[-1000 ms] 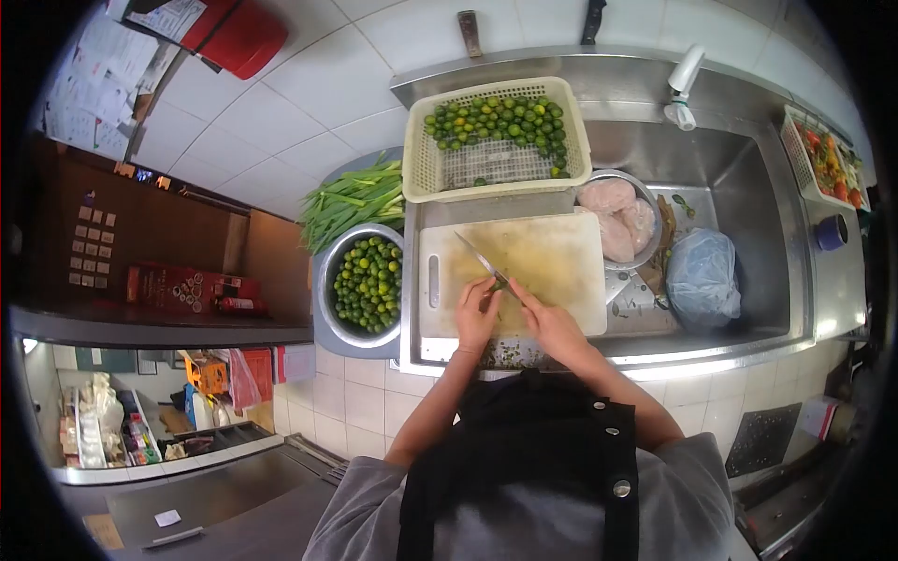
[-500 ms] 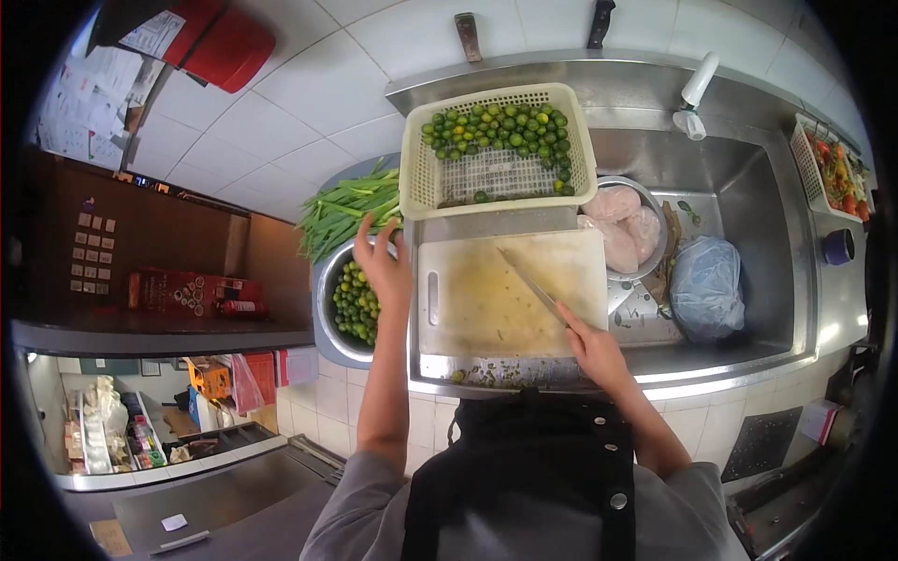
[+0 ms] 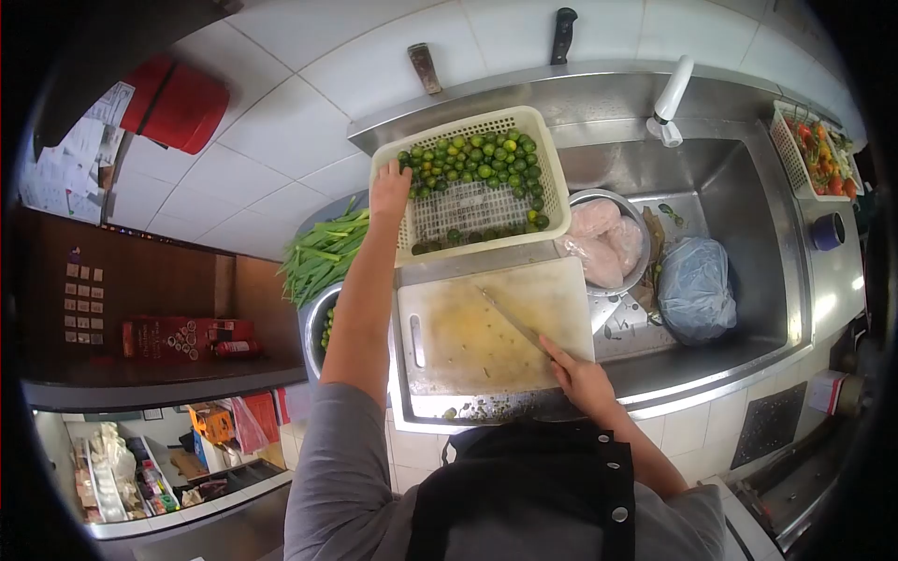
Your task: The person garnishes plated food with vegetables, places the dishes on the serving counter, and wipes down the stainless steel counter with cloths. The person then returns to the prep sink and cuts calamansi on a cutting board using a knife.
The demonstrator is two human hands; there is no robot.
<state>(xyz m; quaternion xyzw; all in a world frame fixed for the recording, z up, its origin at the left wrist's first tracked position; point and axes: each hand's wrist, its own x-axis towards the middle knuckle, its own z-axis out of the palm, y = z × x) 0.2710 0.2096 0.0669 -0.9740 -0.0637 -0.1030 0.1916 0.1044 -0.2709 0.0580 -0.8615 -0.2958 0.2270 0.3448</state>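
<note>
My left hand (image 3: 391,192) is at the left end of a cream perforated basket (image 3: 486,245), its fingers bent down at the small green citrus fruits (image 3: 486,154). Whether a fruit is between those fingers cannot be made out. In my right hand (image 3: 580,377) is the handle of a knife (image 3: 517,325), its blade pointing up and left over a stained white cutting board (image 3: 440,360). Behind my left forearm, a metal bowl (image 3: 311,341) of more green fruits is partly hidden. Small green scraps (image 3: 482,409) lie along the board's near edge.
Green stalks (image 3: 323,252) lie at the left. To the right are a bowl of pale meat (image 3: 599,238), a blue plastic bag (image 3: 697,290) in the sink (image 3: 762,234), a faucet (image 3: 669,107) and a basket of red vegetables (image 3: 818,159). Two knives (image 3: 561,35) hang on the wall.
My left hand has moved from above the metal bowl up to the basket's left end. My right hand still holds the knife over the board. The whole view has shifted somewhat.
</note>
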